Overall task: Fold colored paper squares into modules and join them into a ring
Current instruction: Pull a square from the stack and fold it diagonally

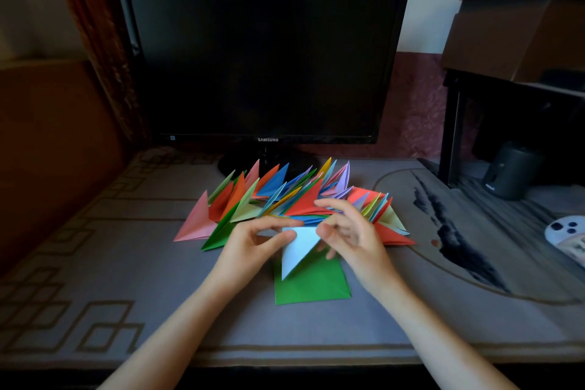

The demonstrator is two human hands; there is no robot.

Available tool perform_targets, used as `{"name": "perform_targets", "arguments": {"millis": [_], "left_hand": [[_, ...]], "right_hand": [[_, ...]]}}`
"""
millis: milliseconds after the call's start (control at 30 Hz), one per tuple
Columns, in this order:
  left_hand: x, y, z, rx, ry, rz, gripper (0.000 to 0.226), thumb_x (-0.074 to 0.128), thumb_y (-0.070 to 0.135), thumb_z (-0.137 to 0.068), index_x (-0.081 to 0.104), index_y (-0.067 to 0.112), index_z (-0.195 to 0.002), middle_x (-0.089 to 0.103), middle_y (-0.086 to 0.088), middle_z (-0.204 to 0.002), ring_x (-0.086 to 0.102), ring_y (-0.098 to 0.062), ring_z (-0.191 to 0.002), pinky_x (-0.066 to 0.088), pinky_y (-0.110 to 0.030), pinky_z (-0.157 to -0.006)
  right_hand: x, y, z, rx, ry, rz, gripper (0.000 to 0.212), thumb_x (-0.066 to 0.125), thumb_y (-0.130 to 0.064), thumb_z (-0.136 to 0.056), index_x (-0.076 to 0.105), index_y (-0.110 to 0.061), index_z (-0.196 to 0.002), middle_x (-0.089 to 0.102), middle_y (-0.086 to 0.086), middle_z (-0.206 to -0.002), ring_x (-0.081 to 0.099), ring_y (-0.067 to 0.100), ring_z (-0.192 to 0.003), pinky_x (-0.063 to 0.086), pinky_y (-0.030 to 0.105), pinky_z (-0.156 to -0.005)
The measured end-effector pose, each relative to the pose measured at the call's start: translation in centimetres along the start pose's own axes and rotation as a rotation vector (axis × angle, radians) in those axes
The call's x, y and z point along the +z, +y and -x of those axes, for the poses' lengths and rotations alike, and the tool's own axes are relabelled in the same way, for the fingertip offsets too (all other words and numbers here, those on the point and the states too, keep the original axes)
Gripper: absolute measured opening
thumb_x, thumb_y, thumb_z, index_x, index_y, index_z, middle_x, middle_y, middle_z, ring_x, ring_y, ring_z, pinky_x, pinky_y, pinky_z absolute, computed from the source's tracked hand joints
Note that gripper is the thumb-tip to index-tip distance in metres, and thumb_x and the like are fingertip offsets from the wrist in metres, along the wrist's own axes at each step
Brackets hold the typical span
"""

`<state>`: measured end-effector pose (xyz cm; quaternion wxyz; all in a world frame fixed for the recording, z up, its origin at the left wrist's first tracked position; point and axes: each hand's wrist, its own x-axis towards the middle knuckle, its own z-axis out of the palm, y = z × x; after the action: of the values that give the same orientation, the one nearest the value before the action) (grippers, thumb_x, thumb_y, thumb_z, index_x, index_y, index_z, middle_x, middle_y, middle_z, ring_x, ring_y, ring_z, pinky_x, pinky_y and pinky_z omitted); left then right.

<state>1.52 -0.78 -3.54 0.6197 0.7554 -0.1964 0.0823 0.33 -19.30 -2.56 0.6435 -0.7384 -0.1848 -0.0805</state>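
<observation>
A pale blue folded paper triangle (299,248) is held above the desk, its point aimed down toward me. My left hand (253,242) pinches its upper left edge between thumb and forefinger. My right hand (348,233) holds its right side, with the fingers curled around it. Under them a green paper square (313,286) lies flat on the cloth. Behind the hands spreads a heap of several folded modules (278,196) in pink, green, orange, blue, red, yellow and lilac, their points sticking up and outward.
A dark Samsung monitor (262,57) stands at the back of the desk. A patterned grey cloth (126,263) covers the desk. At the right are a black shelf with a cardboard box (522,25), a dark speaker (506,171) and a white object (566,231).
</observation>
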Motion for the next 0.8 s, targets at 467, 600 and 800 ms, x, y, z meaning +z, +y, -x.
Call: {"name": "perform_targets", "arguments": {"millis": [467,600,800], "left_hand": [[-0.1,-0.4,-0.3,-0.134,-0.023,0.114,0.046,0.077,-0.001,-0.067,0.063,0.017,-0.106,0.069,0.0,-0.073,0.067,-0.011,-0.071,0.054,-0.018,-0.07],[-0.3,-0.6,-0.5,-0.078,0.004,0.093,0.043,0.074,-0.006,-0.071,0.063,0.015,-0.107,0.07,-0.004,-0.086,0.068,-0.012,-0.077,0.054,-0.019,-0.072],[-0.4,-1.0,-0.4,-0.02,0.099,-0.065,0.024,0.066,0.001,-0.083,0.067,0.022,-0.093,0.072,0.002,-0.09,0.069,-0.011,-0.079,0.053,-0.022,-0.073]], "right_hand": [[0.0,0.1,-0.4,0.034,0.068,0.13,0.018,0.06,0.006,-0.085,0.065,-0.011,-0.08,0.062,0.012,-0.063,0.062,0.016,-0.051,0.051,0.025,-0.052],[-0.4,0.3,-0.5,0.054,0.046,0.227,0.025,0.058,0.003,-0.087,0.069,-0.019,-0.084,0.063,-0.001,-0.058,0.061,0.013,-0.05,0.05,0.021,-0.056],[-1.4,-0.3,-2.3,0.037,0.256,0.249,0.023,0.051,0.0,-0.092,0.069,-0.014,-0.094,0.061,0.008,-0.062,0.056,0.012,-0.046,0.041,0.012,-0.044]]}}
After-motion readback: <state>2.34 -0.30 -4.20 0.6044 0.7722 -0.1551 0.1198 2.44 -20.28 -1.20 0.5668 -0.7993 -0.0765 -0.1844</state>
